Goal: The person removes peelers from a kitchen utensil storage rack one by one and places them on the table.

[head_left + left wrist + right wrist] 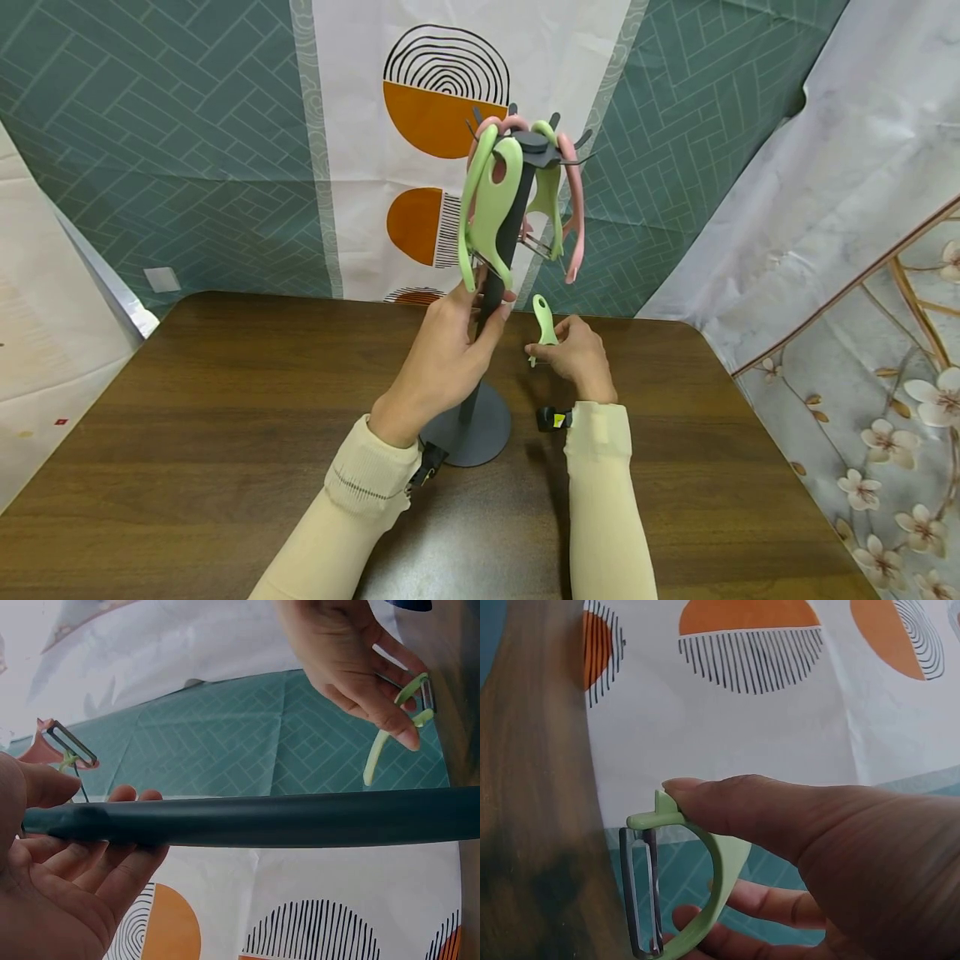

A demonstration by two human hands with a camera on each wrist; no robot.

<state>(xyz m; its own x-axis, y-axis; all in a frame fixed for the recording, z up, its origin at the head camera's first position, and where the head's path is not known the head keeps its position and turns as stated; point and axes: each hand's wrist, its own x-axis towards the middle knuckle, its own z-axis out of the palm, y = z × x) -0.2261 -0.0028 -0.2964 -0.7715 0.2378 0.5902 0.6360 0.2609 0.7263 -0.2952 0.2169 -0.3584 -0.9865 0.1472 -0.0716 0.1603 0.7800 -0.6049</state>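
My left hand [438, 358] grips the dark upright pole [300, 817] of a rack, thumb on one side and fingers on the other. Green vegetable peelers [498, 208] and pink vegetable peelers [575, 204] hang around the rack's hooked top, just above that hand. To the right of the pole, my right hand [579, 357] pinches another green vegetable peeler [720, 859] between thumb and fingers, low over the table. Its handle points up in the head view. The metal blade [655, 900] faces the table side in the right wrist view.
The rack's round dark base [487, 437] stands on the brown wooden table [225, 433]. Behind the table's far edge hangs a green patterned cloth [232, 208] with a white printed panel [352, 167]. A floral cloth [885, 492] borders the right side.
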